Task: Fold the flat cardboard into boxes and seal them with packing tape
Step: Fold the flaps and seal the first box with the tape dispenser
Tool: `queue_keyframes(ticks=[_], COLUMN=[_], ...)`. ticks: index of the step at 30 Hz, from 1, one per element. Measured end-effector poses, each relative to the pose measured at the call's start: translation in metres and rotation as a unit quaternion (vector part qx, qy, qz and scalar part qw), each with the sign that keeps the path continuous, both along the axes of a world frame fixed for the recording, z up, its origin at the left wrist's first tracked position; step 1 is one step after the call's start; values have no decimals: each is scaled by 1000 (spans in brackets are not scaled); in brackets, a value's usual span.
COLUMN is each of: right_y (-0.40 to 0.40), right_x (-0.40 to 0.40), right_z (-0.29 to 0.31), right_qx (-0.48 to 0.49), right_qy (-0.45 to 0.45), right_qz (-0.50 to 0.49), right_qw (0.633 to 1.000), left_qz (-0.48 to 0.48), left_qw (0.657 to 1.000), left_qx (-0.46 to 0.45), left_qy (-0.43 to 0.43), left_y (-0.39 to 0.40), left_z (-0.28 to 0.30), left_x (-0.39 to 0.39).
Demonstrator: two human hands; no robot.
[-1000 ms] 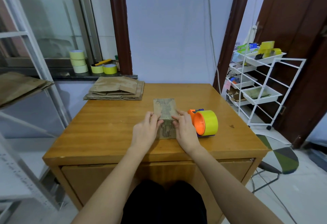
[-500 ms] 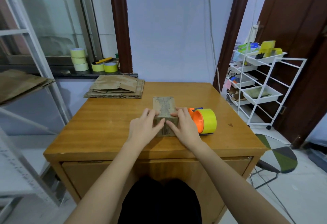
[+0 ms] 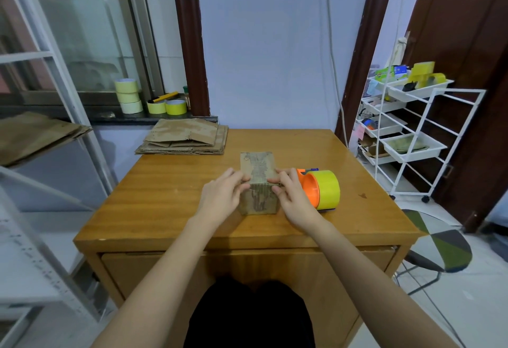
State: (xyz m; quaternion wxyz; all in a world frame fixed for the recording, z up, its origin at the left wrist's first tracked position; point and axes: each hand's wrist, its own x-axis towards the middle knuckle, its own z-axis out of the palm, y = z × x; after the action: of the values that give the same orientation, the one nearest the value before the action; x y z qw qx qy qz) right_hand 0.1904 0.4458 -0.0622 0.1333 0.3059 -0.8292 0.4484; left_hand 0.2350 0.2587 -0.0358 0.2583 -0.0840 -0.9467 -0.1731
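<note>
- The small cardboard box (image 3: pixel 258 182) stands mid-table, flanked by the left hand (image 3: pixel 221 196) and the right hand (image 3: pixel 292 196), whose fingers press its sides, closing off both flanks.
- Just right of the right hand, the orange tape dispenser (image 3: pixel 320 189) with its yellow roll blocks that side; it looks to touch the hand.
- The stack of flat cardboard (image 3: pixel 184 138) fills the far left corner, well apart from the box.
- The wooden table (image 3: pixel 154 202) lies bare left of the left hand, along the near edge, and across the far right quarter.
- A white wire trolley (image 3: pixel 406 133) stands off the right edge.
- A metal rack (image 3: pixel 68 105) rises near the left edge.
</note>
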Motion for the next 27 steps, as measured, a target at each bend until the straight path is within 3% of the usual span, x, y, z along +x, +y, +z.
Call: queue_keyframes(ticks=[6,9,13,17,23,27], right_y=[6,10,-3,-30,-53,-53], right_x=[5,3,-14,-51,-78,-79], right_z=[8,25,55,76,83,82], right_qx=[4,6,78,203,320,338], right_qy=[-75,-158,-105,-77,-137,-116], right_qz=[31,38,-29,-53,-25,-40], right_qw=[997,987,991,975,937,933], left_qz=[-24,3,70,143,50,31], left_qw=[997,993,989,983,996,997], left_qx=[33,-11,-30,-90,-77,-65], left_qy=[-70,-114,-126,-67,-10,35], left_y=[-8,-4,20,48,59,46], left_z=[1,14,32,32,11,3], left_x=[-1,1,-1,-6,-6,-4])
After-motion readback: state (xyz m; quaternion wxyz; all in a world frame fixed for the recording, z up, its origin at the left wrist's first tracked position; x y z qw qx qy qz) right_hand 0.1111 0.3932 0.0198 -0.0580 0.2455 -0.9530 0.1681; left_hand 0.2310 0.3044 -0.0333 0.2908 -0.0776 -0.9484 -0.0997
